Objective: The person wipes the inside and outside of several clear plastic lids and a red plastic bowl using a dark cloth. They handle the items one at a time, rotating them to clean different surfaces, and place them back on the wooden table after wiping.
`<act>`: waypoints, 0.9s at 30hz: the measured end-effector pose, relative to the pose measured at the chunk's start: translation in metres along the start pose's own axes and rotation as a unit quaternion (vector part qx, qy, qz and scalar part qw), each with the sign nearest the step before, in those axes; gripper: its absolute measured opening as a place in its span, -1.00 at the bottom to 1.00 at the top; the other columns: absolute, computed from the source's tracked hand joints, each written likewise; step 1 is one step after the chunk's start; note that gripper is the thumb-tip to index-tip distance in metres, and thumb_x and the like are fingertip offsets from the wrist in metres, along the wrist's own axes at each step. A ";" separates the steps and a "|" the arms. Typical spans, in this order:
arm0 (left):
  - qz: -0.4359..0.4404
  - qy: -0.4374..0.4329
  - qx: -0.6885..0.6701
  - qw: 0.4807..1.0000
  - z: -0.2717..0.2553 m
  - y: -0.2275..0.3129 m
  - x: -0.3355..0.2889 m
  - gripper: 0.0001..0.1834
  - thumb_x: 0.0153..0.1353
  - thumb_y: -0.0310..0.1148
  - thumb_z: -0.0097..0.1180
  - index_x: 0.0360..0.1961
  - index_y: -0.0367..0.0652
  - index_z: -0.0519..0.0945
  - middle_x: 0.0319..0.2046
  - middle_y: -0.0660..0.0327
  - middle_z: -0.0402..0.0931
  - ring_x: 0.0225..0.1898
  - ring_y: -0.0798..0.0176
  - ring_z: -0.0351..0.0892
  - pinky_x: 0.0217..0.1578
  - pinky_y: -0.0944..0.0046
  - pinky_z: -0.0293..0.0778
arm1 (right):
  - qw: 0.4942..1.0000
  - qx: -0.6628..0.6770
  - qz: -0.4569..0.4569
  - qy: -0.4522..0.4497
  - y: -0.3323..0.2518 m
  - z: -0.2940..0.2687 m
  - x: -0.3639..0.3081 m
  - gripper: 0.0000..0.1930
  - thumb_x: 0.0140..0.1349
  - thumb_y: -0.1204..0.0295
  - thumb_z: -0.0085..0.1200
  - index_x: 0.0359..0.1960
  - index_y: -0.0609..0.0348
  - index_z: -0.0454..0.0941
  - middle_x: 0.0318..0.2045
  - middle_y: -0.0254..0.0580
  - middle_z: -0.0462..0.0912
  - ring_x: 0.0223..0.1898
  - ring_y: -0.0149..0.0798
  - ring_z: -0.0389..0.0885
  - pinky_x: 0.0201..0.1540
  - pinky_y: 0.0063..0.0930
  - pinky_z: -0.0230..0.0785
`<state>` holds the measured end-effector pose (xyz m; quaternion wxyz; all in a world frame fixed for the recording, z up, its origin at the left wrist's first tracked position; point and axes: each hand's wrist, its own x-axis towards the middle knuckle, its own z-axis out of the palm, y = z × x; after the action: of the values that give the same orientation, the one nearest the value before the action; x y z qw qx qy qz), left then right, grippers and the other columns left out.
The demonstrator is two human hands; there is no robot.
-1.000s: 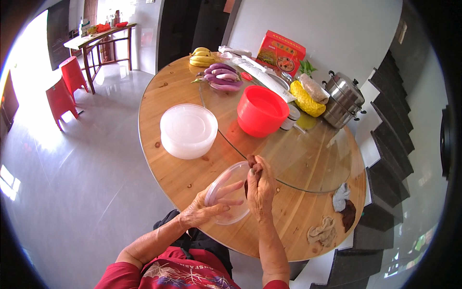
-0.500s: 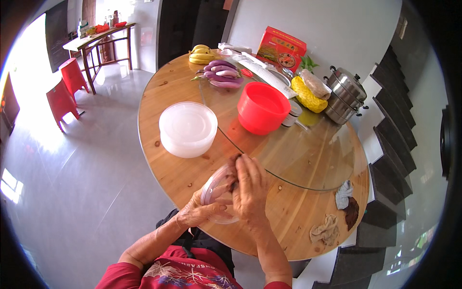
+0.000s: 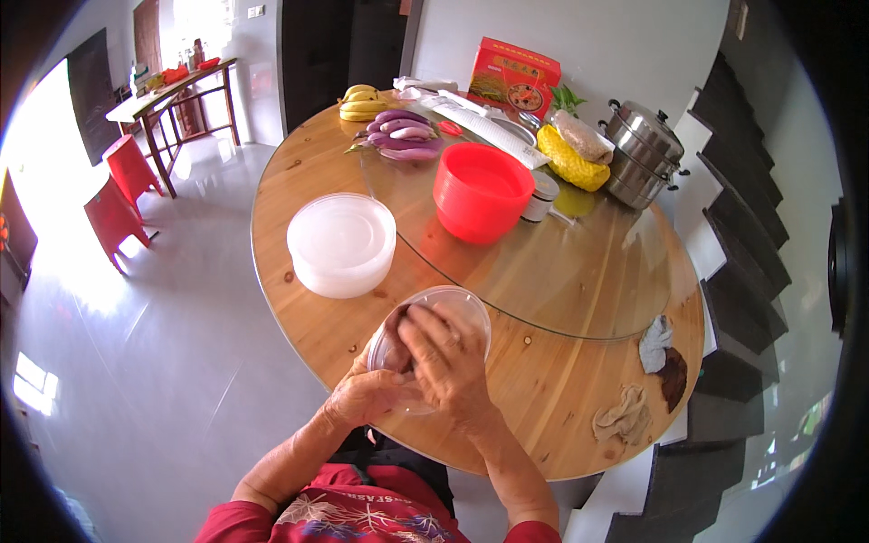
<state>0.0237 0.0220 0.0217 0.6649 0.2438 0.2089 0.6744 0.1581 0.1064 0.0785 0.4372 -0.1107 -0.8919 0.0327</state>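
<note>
In front of me, over the near edge of the round wooden table [image 3: 312, 339], my left hand [image 3: 362, 395] grips a clear round plastic bowl [image 3: 475, 312] by its side. My right hand [image 3: 445, 366] presses a brown cloth [image 3: 395, 340] against the bowl's inside; its fingers are slightly blurred. Just beyond the bowl, to the left, stands a translucent white round container [image 3: 341, 244]. A red plastic tub [image 3: 482, 195] sits farther back, on the glass turntable [image 3: 579, 281].
Purple eggplants [image 3: 405, 136], bananas [image 3: 362, 102], a red box [image 3: 514, 77], a yellow bag [image 3: 572, 158] and a steel steamer pot [image 3: 641, 154] line the far side. Crumpled cloths [image 3: 622, 414] lie at the right edge. Dark stairs [image 3: 724, 344] rise beyond; red stools [image 3: 116, 222] stand left.
The bowl has turned so its opening faces up more. My right hand and the brown cloth have moved down and left into it. The whole view has shifted slightly.
</note>
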 end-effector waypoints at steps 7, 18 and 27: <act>0.014 -0.105 -0.001 0.994 0.005 -0.002 0.003 -0.08 0.11 -0.54 0.06 0.44 0.11 -0.10 0.42 -0.03 -0.09 0.32 -0.36 0.09 0.14 -0.31 0.29 | 0.966 0.176 0.178 0.071 0.044 -0.002 -0.012 -0.54 0.07 0.61 0.10 0.07 0.04 0.54 0.03 -0.01 0.45 0.03 0.01 0.44 0.05 -0.12 0.32; -0.154 -0.098 0.331 0.926 0.040 0.070 0.027 -0.18 0.06 -0.57 0.25 0.35 -0.16 0.15 0.17 0.10 0.38 0.22 0.14 0.37 0.14 0.19 0.40 | 0.968 0.237 0.076 0.028 0.031 -0.013 -0.010 -0.62 0.00 0.55 0.24 -0.08 -0.02 0.63 -0.07 -0.09 0.45 -0.05 -0.11 0.47 -0.03 -0.20 0.41; 0.012 -0.103 0.392 0.914 0.036 0.047 0.013 -0.19 0.04 -0.64 0.26 0.33 -0.19 0.20 0.21 0.16 0.33 0.22 0.29 0.31 0.22 0.20 0.29 | 0.986 0.075 0.028 0.148 0.011 -0.004 -0.004 -0.60 -0.06 0.44 0.31 -0.09 -0.04 0.67 -0.07 -0.20 0.44 -0.06 -0.10 0.45 0.02 -0.20 0.30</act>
<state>0.0084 0.0322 0.0791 0.5258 0.5555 0.3841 0.5171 0.1650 0.1164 0.0762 0.5701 -0.1068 -0.8091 0.0949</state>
